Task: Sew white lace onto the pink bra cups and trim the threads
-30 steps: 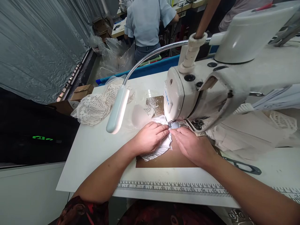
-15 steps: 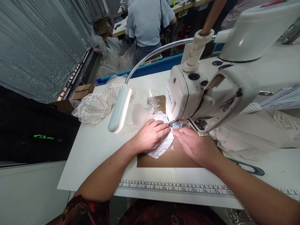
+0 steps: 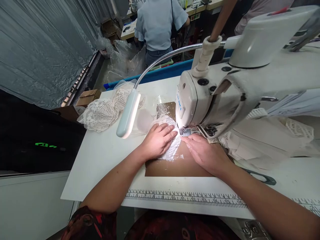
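Note:
My left hand (image 3: 158,140) lies flat, fingers stretched out, pressing a white lace piece (image 3: 172,150) onto the table in front of the needle of the white sewing machine (image 3: 225,90). My right hand (image 3: 203,153) rests flat just right of the lace, its fingertips touching the fabric edge beside the presser foot (image 3: 185,132). Part of the lace is hidden under my left hand, and some of it shows behind the needle. A brown panel (image 3: 175,168) lies beneath the lace.
A gooseneck lamp (image 3: 128,113) hangs over the table left of my hands. A heap of lace pieces (image 3: 100,113) sits at the back left. A ruler strip (image 3: 187,198) runs along the front edge. Scissors (image 3: 262,178) lie at right. A person in a light-blue shirt (image 3: 160,23) stands behind.
The lace has fed away from me under the needle, so less of it shows near my wrists. Both hands have slid slightly forward with it.

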### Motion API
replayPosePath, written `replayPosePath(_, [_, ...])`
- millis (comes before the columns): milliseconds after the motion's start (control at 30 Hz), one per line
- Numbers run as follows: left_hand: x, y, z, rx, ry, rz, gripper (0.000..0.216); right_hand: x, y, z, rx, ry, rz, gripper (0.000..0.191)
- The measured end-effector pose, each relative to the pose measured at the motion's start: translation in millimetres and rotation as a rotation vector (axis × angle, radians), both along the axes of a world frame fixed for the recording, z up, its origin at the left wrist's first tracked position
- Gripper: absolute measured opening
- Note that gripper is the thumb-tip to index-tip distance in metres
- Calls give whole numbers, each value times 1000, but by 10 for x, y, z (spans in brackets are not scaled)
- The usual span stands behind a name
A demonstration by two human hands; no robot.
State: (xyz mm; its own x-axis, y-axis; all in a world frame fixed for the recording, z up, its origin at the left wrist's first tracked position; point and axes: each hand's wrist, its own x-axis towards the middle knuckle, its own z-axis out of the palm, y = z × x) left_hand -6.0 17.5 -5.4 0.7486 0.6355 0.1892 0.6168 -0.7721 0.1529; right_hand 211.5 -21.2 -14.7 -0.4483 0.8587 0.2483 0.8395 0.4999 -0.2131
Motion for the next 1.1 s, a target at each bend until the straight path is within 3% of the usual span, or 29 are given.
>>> replayPosePath(300, [3,-137,55,-62,-82,-126,38,32,-16,-14,38,84,-4,36])
replayPosePath(533, [100,-160,-29,-33,-23,49,30,22,-32,55,26,63,73,36])
replayPosePath(700, [104,-151,1,-78,-32,50,29,53,-8,12,46,74,175,34])
replayPosePath(933, [99,-166,60,-148,-20,49,29,68,-20,-31,57,96,197,35])
replayPosePath(1100, [66,-151,87,-302,-162,87,27,67,-22,-35,70,105,203,34])
